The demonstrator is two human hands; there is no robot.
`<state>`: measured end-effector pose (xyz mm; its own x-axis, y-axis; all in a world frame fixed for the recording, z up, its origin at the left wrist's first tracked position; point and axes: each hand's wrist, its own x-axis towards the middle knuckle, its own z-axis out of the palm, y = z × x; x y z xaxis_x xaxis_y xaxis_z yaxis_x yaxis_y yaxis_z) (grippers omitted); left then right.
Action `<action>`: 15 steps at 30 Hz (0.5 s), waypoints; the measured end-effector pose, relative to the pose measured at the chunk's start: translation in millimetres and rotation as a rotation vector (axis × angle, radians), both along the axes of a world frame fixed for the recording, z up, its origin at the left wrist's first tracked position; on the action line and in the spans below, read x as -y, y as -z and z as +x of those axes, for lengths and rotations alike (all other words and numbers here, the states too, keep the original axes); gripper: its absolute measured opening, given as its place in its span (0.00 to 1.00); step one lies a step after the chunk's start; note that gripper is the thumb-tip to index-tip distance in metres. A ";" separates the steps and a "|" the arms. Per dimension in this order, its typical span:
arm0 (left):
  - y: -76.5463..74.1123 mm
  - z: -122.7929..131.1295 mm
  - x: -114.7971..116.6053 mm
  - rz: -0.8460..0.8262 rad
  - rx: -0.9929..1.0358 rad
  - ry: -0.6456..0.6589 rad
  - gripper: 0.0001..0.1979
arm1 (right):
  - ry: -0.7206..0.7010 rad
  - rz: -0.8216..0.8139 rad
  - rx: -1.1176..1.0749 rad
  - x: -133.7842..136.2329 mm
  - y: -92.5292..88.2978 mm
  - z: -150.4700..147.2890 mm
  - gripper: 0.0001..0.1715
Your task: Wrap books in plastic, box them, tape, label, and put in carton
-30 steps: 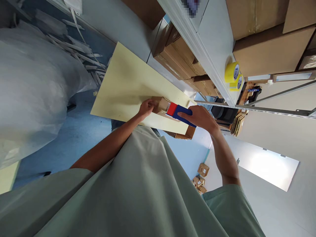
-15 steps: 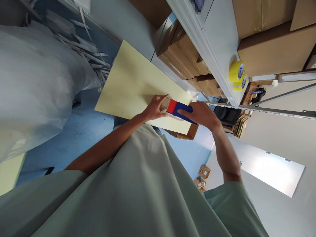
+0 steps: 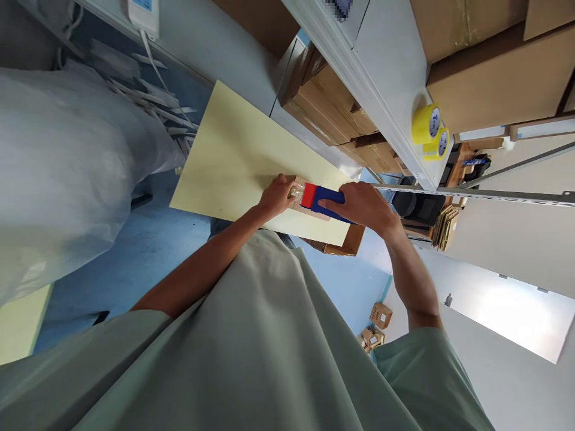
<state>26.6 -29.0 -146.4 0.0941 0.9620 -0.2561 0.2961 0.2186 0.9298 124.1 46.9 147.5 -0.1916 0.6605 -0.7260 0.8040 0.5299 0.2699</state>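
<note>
A long blue object with a red end point(image 3: 309, 195) lies at a slant over the pale yellow board point(image 3: 224, 155). Its exact kind I cannot make out. My right hand point(image 3: 363, 205) grips the blue part, thumb on top and fingers round the far side. At the red end, my left hand point(image 3: 277, 196) has its fingers closed on crumpled clear plastic point(image 3: 297, 191), close to the red edge. Beneath the blue object a flat brown cardboard box point(image 3: 321, 214) shows in part, resting on the board.
Brown cartons point(image 3: 330, 102) stand behind the board, under a white shelf point(image 3: 386, 78) bearing yellow tape rolls point(image 3: 426, 124). An open carton point(image 3: 353, 240) sits below the board's right end. At left bulges a large translucent bag point(image 3: 76, 167). A white power strip point(image 3: 144, 18) lies at the upper left.
My left hand's fingers, spread around the end of the object before, have closed on the clear plastic. The blue and red object has shifted slightly left, still in my right hand.
</note>
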 end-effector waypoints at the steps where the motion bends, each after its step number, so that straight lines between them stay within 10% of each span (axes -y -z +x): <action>1: 0.3 0.0 -0.9 -0.002 -0.017 0.016 0.19 | 0.010 0.001 0.016 -1.3 -0.7 6.8 0.40; 15: 6.9 -21.9 -6.2 0.004 -0.025 0.097 0.28 | 0.214 -0.141 -0.062 -22.5 71.2 120.6 0.43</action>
